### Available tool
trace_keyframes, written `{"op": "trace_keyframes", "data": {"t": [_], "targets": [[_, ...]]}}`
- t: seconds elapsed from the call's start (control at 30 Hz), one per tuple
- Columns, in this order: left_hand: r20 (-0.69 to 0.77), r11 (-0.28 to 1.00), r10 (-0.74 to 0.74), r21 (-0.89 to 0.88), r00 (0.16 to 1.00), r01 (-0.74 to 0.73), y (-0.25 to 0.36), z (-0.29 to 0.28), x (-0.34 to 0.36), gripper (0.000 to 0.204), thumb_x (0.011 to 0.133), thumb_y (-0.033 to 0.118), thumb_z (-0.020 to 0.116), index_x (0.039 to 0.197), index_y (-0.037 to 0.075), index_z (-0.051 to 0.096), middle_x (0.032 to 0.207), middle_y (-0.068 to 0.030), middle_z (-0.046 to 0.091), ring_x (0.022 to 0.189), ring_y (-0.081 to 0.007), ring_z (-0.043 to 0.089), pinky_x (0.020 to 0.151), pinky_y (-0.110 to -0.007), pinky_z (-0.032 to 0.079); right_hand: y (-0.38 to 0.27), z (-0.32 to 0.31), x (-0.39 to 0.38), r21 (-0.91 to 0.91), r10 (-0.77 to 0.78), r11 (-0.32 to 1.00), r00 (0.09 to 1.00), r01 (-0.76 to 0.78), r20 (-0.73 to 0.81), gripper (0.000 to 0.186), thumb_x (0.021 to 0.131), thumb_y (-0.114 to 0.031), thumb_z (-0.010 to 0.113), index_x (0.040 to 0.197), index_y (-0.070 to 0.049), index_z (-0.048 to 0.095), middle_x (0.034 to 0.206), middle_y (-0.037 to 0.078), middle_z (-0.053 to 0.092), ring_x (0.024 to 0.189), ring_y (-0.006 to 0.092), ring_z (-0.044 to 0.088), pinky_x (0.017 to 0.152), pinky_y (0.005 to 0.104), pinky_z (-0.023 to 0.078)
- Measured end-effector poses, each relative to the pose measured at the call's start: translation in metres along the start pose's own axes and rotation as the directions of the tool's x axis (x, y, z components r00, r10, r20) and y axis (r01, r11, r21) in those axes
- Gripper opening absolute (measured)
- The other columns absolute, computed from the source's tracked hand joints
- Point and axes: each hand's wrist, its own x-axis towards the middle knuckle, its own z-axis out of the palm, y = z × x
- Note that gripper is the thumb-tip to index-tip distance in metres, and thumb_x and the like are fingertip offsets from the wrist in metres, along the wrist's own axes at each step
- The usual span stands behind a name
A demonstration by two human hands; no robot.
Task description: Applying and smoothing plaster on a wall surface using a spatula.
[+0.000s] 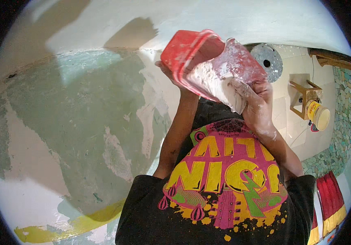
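Observation:
Raised in front of me is a red plastic tub (179, 50), tilted on its side with white smears along its rim. My left hand (168, 73) is closed around its underside, with the fingers partly hidden. My right hand (258, 100), speckled with white, grips a broad reddish scraper (247, 61) by its near side. A thick layer of white putty (214, 79) coats much of the scraper, whose far end lies against the mouth of the tub. How much putty sits inside the tub is hidden.
A grey-green wall (81, 130) with pale patches fills the left. At the right, a round grey plate (267, 63) with a hole, a wooden stool (298, 92) and a yellow-and-white bucket (318, 116) stand on pale tiles beside greenish stone paving (345, 106). Red-and-yellow cloth (330, 200) lies lower right.

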Motion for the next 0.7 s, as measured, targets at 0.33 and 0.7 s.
{"op": "trace_keyframes", "data": {"t": [0.33, 0.7], "targets": [[-0.003, 0.997, 0.027, -0.078, 1.000, -0.027, -0.001, -0.012, -0.004, 0.084, 0.090, 0.081, 0.047, 0.136, 0.011, 0.056, 0.137, -0.0107, 0.059, 0.124, -0.0280, 0.058, 0.108, -0.051, 0.047, 0.009, 0.015, 0.009, -0.487, -0.401, 0.728, 0.875, 0.483, 0.269, 0.035, 0.095, 0.007, 0.057, 0.130, 0.010, 0.060, 0.113, 0.015, 0.075, 0.101, 0.0170, 0.069, 0.088, 0.0281, 0.053], [-0.027, 0.983, 0.062, -0.171, 0.998, -0.066, -0.007, -0.032, -0.005, 0.084, 0.090, 0.081, 0.048, 0.136, 0.011, 0.056, 0.138, -0.0105, 0.059, 0.125, -0.0283, 0.057, 0.108, -0.052, 0.047, 0.011, 0.012, 0.013, -0.171, -0.128, 0.975, 0.988, 0.142, 0.090, 0.031, 0.096, 0.004, 0.060, 0.126, 0.005, 0.063, 0.118, 0.012, 0.072, 0.103, 0.0188, 0.070, 0.092, 0.0321, 0.055]]}}
